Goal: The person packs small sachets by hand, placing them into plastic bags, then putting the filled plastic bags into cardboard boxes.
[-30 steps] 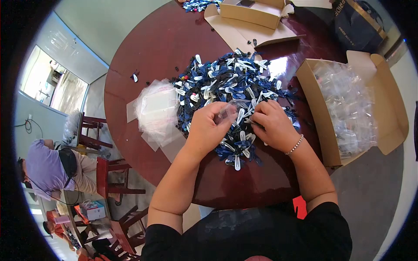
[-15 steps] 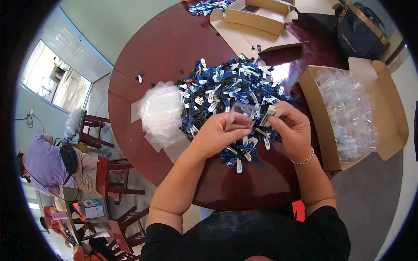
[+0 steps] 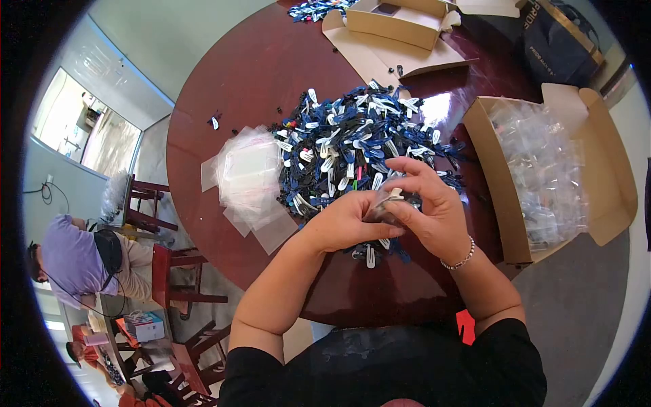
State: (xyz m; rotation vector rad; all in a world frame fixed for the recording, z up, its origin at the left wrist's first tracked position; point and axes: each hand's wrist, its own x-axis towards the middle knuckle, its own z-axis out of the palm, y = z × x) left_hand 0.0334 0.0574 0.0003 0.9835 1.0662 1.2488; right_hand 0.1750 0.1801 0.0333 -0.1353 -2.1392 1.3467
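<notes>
The left hand (image 3: 349, 220) pinches a clear bag (image 3: 377, 209) over the pile's near side, and the right hand (image 3: 437, 207), fingers gripping pale clips (image 3: 395, 195), meets it, apparently so one steadies the other. The bag stack (image 3: 247, 169) lies left of the clip pile (image 3: 332, 139), seemingly for easy reach. Half a second ago the clips were farther right, apart from the bag.

1. Left of the hair clip pile (image 3: 332, 146), a low stack of clear bags (image 3: 245, 173) sits right beside it.
2. Leftward and beyond the pile, the tabletop (image 3: 237, 78) gives wide room around one loose clip (image 3: 215, 123).
3. Right of the pile, an open carton (image 3: 497, 186) leaves a narrow strip.
4. Beyond the pile, a cardboard box (image 3: 391, 28) obstructs.
5. Left hand (image 3: 354, 220) and right hand (image 3: 434, 211) block the pile's near side.
</notes>
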